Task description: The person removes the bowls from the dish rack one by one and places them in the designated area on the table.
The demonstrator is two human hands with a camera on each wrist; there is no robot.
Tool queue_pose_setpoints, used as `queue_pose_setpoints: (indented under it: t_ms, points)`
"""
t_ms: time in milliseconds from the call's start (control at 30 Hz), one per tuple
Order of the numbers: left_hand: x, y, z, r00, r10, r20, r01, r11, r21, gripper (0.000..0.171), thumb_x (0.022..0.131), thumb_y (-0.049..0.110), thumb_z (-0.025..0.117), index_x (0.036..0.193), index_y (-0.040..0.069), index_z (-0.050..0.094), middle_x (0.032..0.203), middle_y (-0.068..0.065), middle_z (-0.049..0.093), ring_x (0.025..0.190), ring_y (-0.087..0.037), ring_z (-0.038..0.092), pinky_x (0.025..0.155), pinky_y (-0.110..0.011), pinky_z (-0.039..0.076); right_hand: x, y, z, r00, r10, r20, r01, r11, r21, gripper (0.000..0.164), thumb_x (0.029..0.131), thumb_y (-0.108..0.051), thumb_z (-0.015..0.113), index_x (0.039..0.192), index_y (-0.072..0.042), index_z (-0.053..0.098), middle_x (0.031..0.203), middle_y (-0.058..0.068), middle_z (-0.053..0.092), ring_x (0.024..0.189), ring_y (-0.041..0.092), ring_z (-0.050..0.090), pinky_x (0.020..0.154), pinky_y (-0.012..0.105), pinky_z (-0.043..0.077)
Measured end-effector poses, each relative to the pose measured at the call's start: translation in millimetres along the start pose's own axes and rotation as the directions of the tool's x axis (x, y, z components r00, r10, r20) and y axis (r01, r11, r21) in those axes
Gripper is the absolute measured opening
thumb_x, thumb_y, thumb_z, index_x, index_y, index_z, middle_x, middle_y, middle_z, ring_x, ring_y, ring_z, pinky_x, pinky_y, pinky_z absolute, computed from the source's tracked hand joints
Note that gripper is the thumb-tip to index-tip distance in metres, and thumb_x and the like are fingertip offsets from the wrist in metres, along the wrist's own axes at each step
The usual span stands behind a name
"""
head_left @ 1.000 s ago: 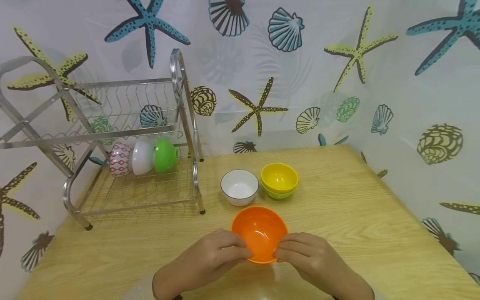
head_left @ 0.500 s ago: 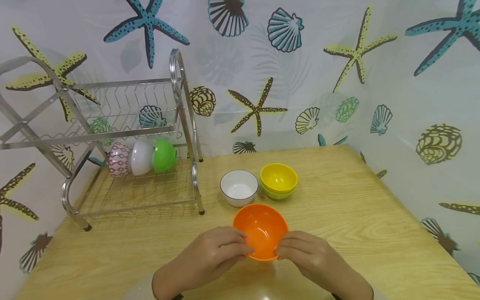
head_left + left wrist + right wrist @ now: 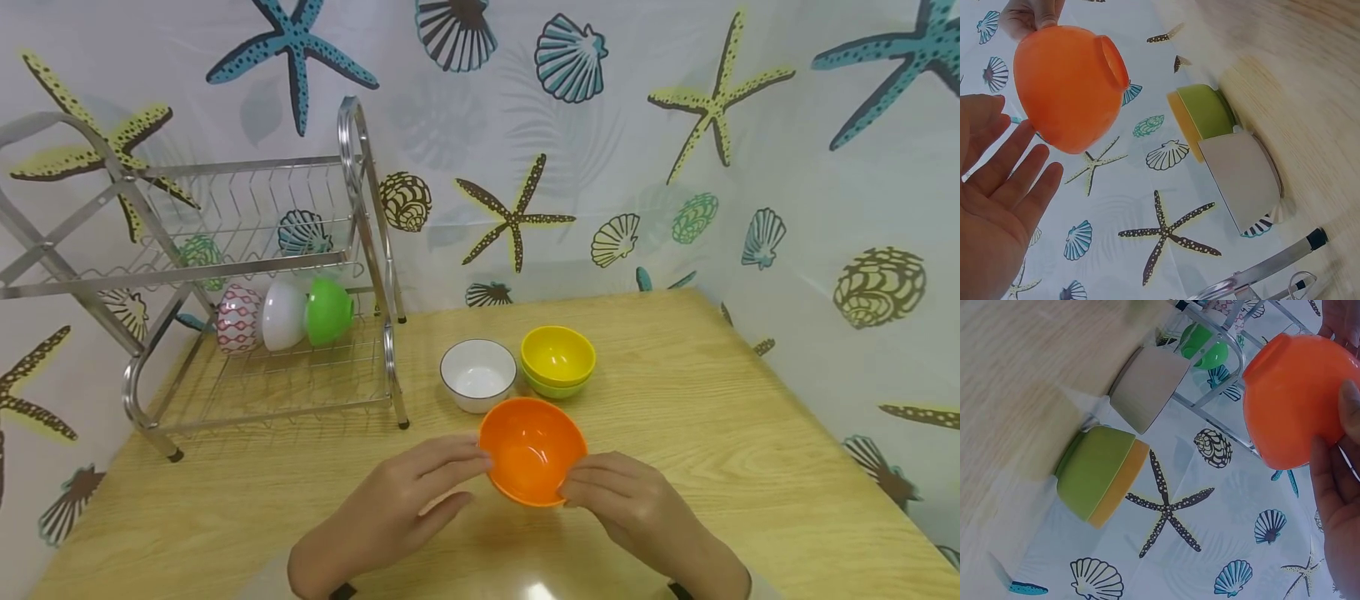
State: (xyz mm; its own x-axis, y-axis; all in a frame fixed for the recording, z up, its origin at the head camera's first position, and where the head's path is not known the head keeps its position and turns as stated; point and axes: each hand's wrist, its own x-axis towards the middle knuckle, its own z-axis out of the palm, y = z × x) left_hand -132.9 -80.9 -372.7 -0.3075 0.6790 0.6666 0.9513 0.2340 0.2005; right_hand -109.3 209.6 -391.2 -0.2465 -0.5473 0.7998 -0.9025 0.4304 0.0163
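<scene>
An orange bowl [image 3: 529, 450] is held up over the table's near part, its inside tilted toward the head camera. My right hand [image 3: 626, 504] pinches its right rim, with thumb and fingers on the wall in the right wrist view. At the bowl's left side is my left hand [image 3: 408, 496], its fingers extended and thumb apart from the bowl. The left wrist view shows those fingers [image 3: 1013, 156] spread, one tip right at the orange wall. Just behind the bowl stand a white bowl [image 3: 478, 373] with a dark rim and a yellow bowl [image 3: 558, 354] nested in a green bowl [image 3: 555, 389].
A two-tier metal dish rack [image 3: 277, 412] stands on the left of the wooden table [image 3: 720, 450]. On its lower tier lean a red-patterned bowl [image 3: 238, 319], a white bowl [image 3: 284, 315] and a bright green bowl [image 3: 328, 312]. A seashell-print sheet [image 3: 465, 108] hangs behind.
The orange bowl has moved up and slightly right in the head view, along with my right hand. My left hand has let go of its rim and its fingers have opened out.
</scene>
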Motion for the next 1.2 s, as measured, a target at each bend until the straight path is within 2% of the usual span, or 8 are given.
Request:
queue_pose_setpoints:
  t_ms: [67,300,533,833,1000,1200]
  points:
    - [-1.3,-1.4,-2.0,1.000,-0.013,-0.013,0.014,1.000,0.017,0.034,0.093,0.016,0.064,0.126,0.009,0.061,0.125,-0.004,0.060,0.116,-0.019,0.058,0.097,-0.023,0.048,-1.5,0.9,-0.6,1.000,0.010,-0.005,-0.010,1.000,-0.005,0.029,0.100,-0.019,0.050,0.085,-0.009,0.073,0.086,0.003,0.071,0.079,0.018,0.067,0.076,0.023,0.056]
    - [-8.5,-8.9,-7.3,0.997,-0.057,-0.061,0.061,0.996,0.065,0.032,0.097,0.023,0.058,0.126,0.010,0.062,0.124,-0.003,0.060,0.114,-0.019,0.059,0.097,-0.025,0.048,-8.7,8.1,-4.7,0.995,0.086,-0.042,-0.088,0.995,-0.052,0.030,0.100,-0.024,0.051,0.085,-0.009,0.073,0.085,0.001,0.072,0.078,0.018,0.067,0.080,0.021,0.055]
    - [-16.5,-15.0,-14.3,0.989,-0.121,-0.085,0.128,0.988,0.084,0.032,0.099,0.026,0.055,0.125,0.009,0.062,0.120,-0.005,0.063,0.108,-0.020,0.063,0.093,-0.025,0.051,-16.2,17.1,-5.3,0.980,0.155,-0.126,-0.170,0.978,-0.117,0.032,0.098,-0.027,0.053,0.082,-0.007,0.072,0.082,0.002,0.071,0.074,0.019,0.067,0.075,0.019,0.056]
    - [-26.6,-20.2,-21.9,0.974,-0.216,-0.071,0.224,0.968,0.115,0.034,0.099,0.030,0.053,0.126,0.012,0.062,0.120,-0.004,0.063,0.106,-0.020,0.064,0.092,-0.024,0.051,-19.5,29.4,-9.9,0.939,0.255,-0.230,-0.313,0.911,-0.268,0.041,0.098,-0.035,0.053,0.079,-0.004,0.072,0.078,0.005,0.071,0.070,0.022,0.068,0.071,0.020,0.056]
    - [-29.7,-22.4,-27.8,0.967,-0.241,-0.083,0.250,0.959,0.131,0.033,0.099,0.031,0.053,0.124,0.012,0.063,0.117,-0.002,0.065,0.105,-0.019,0.064,0.092,-0.022,0.050,-24.6,39.5,-9.8,0.911,0.308,-0.274,-0.389,0.863,-0.323,0.046,0.097,-0.038,0.051,0.079,-0.001,0.072,0.076,0.009,0.071,0.068,0.024,0.067,0.062,0.029,0.057]
    - [-31.6,-25.5,-36.4,0.956,-0.277,-0.097,0.289,0.947,0.140,0.030,0.095,0.023,0.062,0.123,0.011,0.064,0.115,-0.002,0.065,0.105,-0.019,0.063,0.095,-0.015,0.045,-29.0,52.2,-9.9,0.887,0.361,-0.288,-0.447,0.828,-0.338,0.049,0.097,-0.039,0.050,0.081,0.002,0.072,0.075,0.011,0.070,0.065,0.027,0.066,0.056,0.038,0.056]
